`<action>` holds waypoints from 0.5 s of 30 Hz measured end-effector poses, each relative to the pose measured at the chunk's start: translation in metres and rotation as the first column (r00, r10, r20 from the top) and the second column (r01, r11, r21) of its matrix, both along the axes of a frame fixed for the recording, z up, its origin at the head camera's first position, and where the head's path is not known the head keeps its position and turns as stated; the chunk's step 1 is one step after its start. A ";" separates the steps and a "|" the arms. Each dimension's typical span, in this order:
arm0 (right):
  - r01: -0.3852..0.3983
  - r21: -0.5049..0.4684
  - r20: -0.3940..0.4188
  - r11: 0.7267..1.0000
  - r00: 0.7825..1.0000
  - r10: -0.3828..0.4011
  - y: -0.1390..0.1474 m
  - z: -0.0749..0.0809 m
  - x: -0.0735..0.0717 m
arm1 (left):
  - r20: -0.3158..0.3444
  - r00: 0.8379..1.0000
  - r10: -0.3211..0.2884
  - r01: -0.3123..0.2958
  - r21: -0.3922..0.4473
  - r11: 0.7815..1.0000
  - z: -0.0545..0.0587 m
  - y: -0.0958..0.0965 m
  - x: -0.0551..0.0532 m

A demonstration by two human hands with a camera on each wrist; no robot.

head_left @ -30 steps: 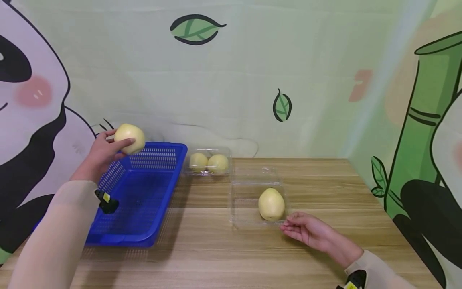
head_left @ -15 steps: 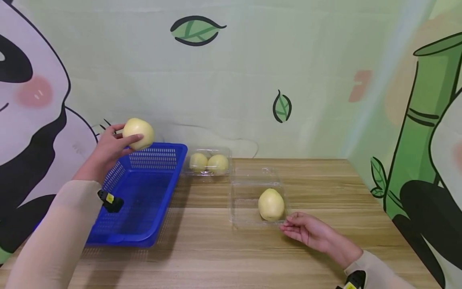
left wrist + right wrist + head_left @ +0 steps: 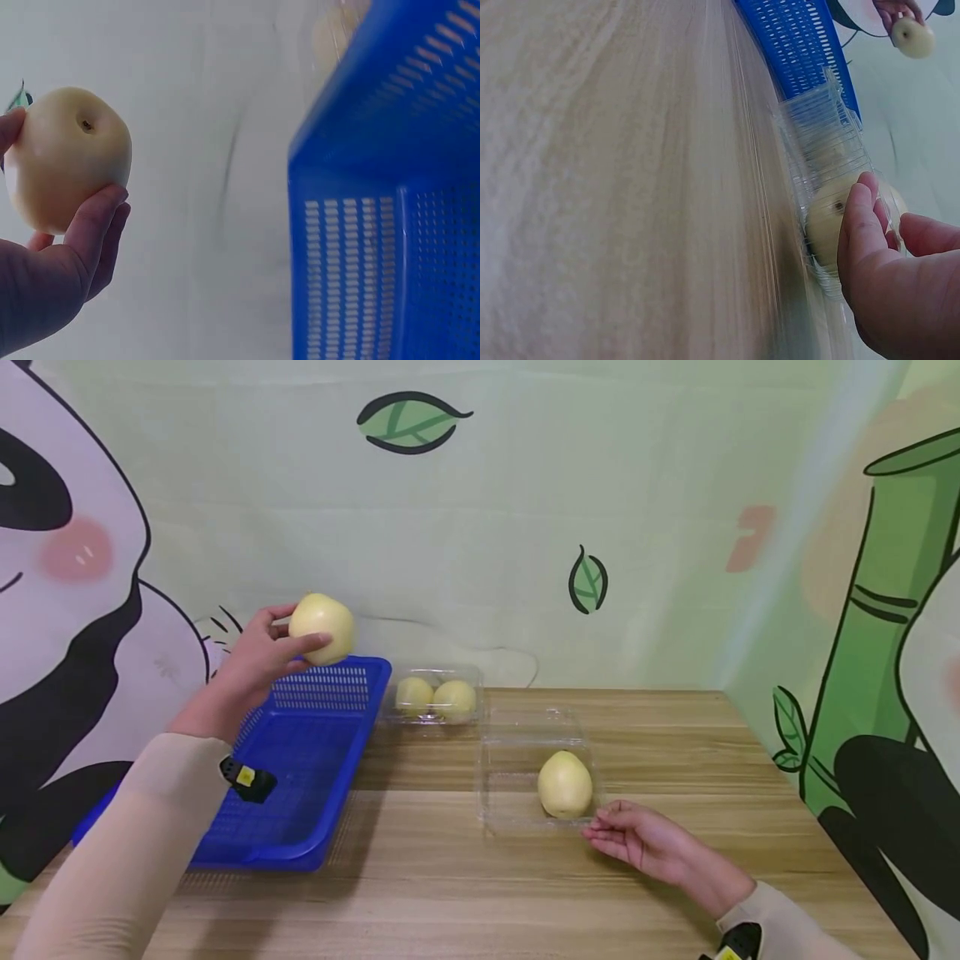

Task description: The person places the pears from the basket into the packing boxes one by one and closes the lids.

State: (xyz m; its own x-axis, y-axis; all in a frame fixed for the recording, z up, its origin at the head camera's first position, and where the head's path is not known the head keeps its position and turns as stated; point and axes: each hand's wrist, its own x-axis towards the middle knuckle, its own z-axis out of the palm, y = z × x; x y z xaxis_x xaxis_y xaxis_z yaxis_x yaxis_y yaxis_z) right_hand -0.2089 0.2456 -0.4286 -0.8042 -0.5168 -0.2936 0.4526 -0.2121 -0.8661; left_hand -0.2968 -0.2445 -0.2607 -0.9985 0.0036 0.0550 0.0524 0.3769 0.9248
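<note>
My left hand (image 3: 258,656) holds a round, pale yellow pear (image 3: 328,622) up over the far end of the blue basket (image 3: 303,843). Thumb and fingers curl round its sides, and a small dark hollow shows on the pear (image 3: 67,157) in the left wrist view. On the table lies a clear plastic clamshell box (image 3: 510,777) with its lid folded back. One pear (image 3: 565,785) sits in its right half. My right hand (image 3: 641,843) pinches the box's near right corner, thumb on one side of the thin wall and fingers (image 3: 862,225) on the other.
Behind the open box, beside the basket, stands a closed clear box (image 3: 435,672) with two pears (image 3: 453,700) showing inside. The wooden table (image 3: 480,902) ends at a printed cloth backdrop (image 3: 517,527) with pandas and bamboo.
My left hand has carried the pear to the right and slightly up, along the basket's far side. The right hand, the open box and its pear have stayed in place.
</note>
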 end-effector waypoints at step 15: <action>-0.009 -0.009 0.002 1.000 1.000 0.009 0.000 0.000 0.000 | -0.029 0.998 -0.050 0.050 0.001 0.999 0.012 0.036 0.008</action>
